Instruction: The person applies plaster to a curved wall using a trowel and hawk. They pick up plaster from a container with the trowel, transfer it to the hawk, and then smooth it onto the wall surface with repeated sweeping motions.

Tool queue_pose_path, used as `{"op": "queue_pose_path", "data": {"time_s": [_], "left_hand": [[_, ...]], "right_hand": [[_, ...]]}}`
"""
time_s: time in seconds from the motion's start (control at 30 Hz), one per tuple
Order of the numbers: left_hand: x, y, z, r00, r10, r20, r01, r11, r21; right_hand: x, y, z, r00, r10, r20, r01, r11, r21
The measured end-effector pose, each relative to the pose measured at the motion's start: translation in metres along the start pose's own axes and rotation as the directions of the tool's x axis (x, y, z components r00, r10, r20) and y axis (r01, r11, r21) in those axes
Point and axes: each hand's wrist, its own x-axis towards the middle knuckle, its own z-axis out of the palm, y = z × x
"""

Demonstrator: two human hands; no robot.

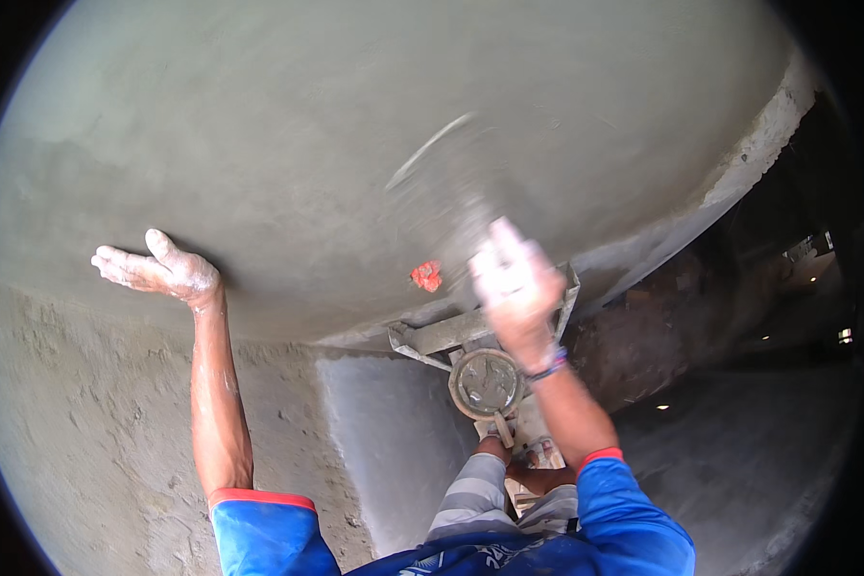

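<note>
My left hand (161,267) is open against the grey plastered surface (259,115), fingers pointing left and white with powder. My right hand (514,286), smeared by motion, grips a flat trowel-like tool (442,163) whose streaked outline lies over the plaster; its exact shape is too blurred to tell. Between my hands, left of the right one, a small red patch (425,276) shows in the plaster. Below my right hand sits a round container (485,382) of grey mix with a short handle or stick (503,430) at its near rim.
A dusty frame (427,336) stands behind the container. My feet and legs are below it on a narrow support. A rough wall (134,413) and a smoother pale panel (384,451) are at lower left. A broken edge (749,144) borders a dark space with small lights at right.
</note>
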Motion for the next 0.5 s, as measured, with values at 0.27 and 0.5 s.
{"op": "queue_pose_path", "data": {"time_s": [0.27, 0.5], "left_hand": [[-0.010, 0.010, 0.006, 1.000, -0.007, -0.007, 0.007, 1.000, -0.028], [-0.008, 0.004, 0.006, 1.000, -0.008, -0.026, 0.007, 1.000, -0.013]], "right_hand": [[0.053, 0.031, -0.026, 0.964, -0.190, 0.187, 0.254, 0.872, -0.419], [-0.054, 0.078, -0.006, 0.835, -0.188, 0.516, 0.450, 0.773, -0.446]]}}
